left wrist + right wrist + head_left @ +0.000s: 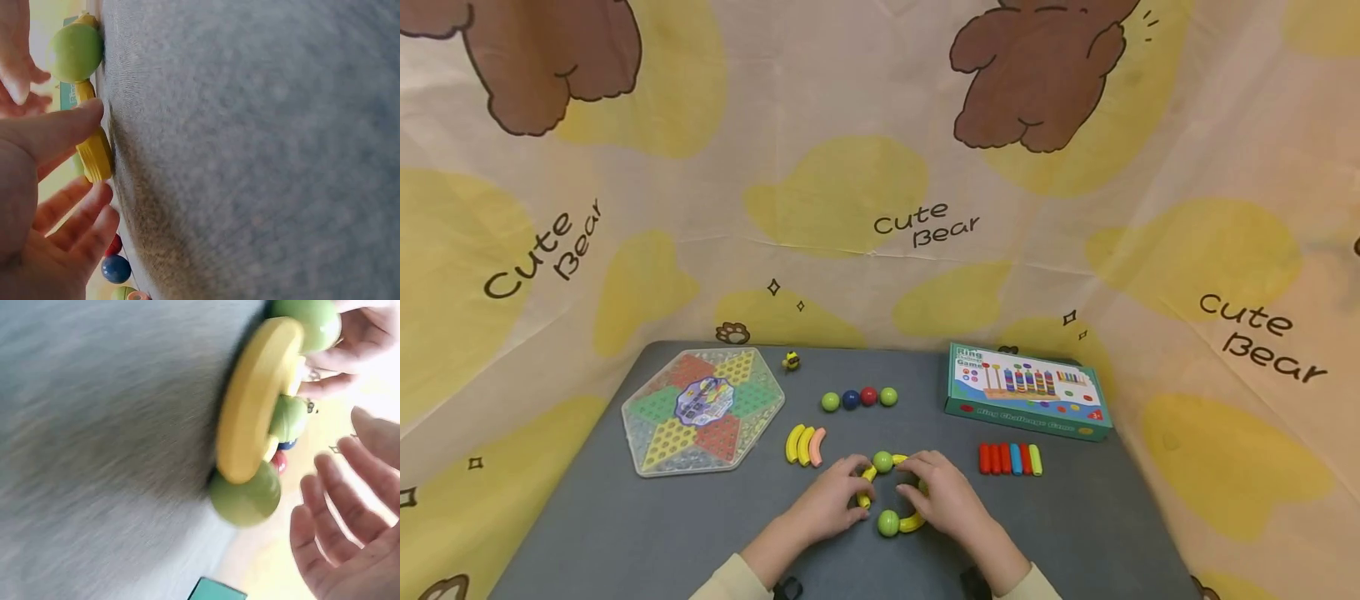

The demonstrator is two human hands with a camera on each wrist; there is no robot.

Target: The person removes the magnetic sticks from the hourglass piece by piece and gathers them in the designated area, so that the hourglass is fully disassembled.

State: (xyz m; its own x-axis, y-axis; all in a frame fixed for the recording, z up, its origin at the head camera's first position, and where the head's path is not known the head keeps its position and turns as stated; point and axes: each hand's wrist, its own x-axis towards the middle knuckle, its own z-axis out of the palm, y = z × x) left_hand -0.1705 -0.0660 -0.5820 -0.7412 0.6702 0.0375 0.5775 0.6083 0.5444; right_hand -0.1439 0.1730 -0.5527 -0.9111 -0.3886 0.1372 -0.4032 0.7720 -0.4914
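My left hand (837, 500) pinches a yellow curved block (97, 159) between thumb and fingers; the fingers cover part of it. Beside it lie green balls, one at the far side (883, 462) and another at the near side (888, 523). A second yellow curved block (253, 403) touches the near ball and runs to a third green ball (247, 499), mostly hidden from above by my right hand (946, 497). With fingers spread and relaxed, the right hand stands just beside this ball, apart from it. One more yellow block (900, 459) adjoins the far ball. Together the pieces form a rough ring.
Further back lies a row of balls, including a blue one (850, 400). Yellow and pink curved blocks (805, 447) lie left, near a hexagonal game box (700, 412) and small bee figure (791, 361). Coloured sticks (1011, 459) and a green box (1028, 392) are right.
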